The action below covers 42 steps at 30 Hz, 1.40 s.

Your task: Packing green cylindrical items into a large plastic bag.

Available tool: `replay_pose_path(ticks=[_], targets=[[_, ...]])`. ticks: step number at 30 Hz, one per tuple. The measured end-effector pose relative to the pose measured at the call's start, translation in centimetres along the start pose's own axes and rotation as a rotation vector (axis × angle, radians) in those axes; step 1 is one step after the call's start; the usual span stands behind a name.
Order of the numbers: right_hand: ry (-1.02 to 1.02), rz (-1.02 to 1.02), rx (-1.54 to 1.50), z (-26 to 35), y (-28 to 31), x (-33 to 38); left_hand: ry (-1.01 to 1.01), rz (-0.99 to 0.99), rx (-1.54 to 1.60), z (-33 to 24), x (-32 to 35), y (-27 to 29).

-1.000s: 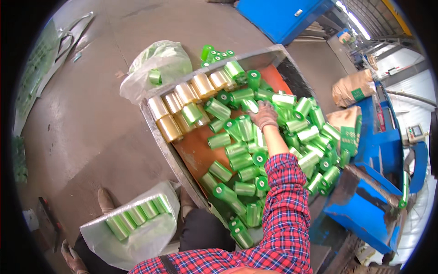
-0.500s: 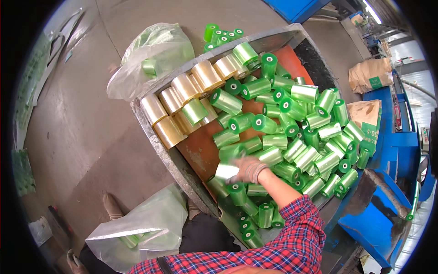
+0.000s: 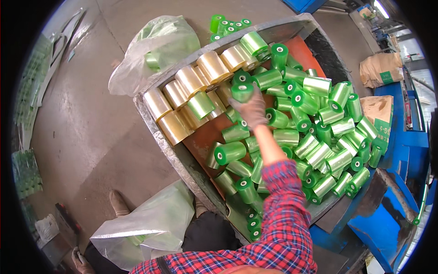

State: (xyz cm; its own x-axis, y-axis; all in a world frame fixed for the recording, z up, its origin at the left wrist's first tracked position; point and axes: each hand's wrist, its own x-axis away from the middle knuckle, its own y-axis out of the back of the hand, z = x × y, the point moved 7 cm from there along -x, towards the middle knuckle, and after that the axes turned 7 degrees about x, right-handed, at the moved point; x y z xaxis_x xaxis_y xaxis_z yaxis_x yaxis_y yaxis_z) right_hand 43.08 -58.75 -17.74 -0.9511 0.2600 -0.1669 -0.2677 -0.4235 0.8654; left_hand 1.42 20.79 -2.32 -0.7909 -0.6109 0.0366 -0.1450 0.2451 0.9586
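Gloved, my right hand [image 3: 252,108] reaches over a big grey-rimmed bin [image 3: 162,148] and is closed around a green film roll [image 3: 242,93]. The gripped roll is near the front of the golden-brown film rolls [image 3: 212,67], which line the bin's left side. Many loose green film rolls [image 3: 305,101] lie jumbled to the right, their white cores showing. One pale green roll [image 3: 200,105] rests among the golden ones. Down at the lower left edge, my left hand [image 3: 80,261], also gloved, hangs by my leg with its fingers apart and nothing visible in it.
A clear plastic bag [image 3: 153,223] holding green material lies at my legs. Another filled bag [image 3: 157,50] stands beyond the bin, near several green rolls [image 3: 230,26] on the floor. Paper sacks [image 3: 381,71] and blue machinery [image 3: 388,233] are on the right.
My right hand has moved from the near part of the pile toward the far side, and now grips a green roll beside the golden ones. The whole view has shifted slightly.
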Motion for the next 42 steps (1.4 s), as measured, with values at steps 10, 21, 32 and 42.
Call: replay_pose_path(ticks=[10,21,32,42], targets=[[-0.155,0.244,0.595,-5.2,2.5,-8.0,0.070,0.045,0.046,-1.1,-0.6,0.4],[-0.250,0.081,0.088,-6.3,1.2,2.5,0.063,0.067,0.183,-0.7,-1.0,1.0],[-0.054,0.202,0.339,-1.4,4.1,-0.1,0.084,0.149,0.182,-2.9,-0.4,0.3],[-0.435,0.064,0.116,-4.7,-5.8,-4.7,0.098,0.061,0.183,-8.3,1.5,0.4]])
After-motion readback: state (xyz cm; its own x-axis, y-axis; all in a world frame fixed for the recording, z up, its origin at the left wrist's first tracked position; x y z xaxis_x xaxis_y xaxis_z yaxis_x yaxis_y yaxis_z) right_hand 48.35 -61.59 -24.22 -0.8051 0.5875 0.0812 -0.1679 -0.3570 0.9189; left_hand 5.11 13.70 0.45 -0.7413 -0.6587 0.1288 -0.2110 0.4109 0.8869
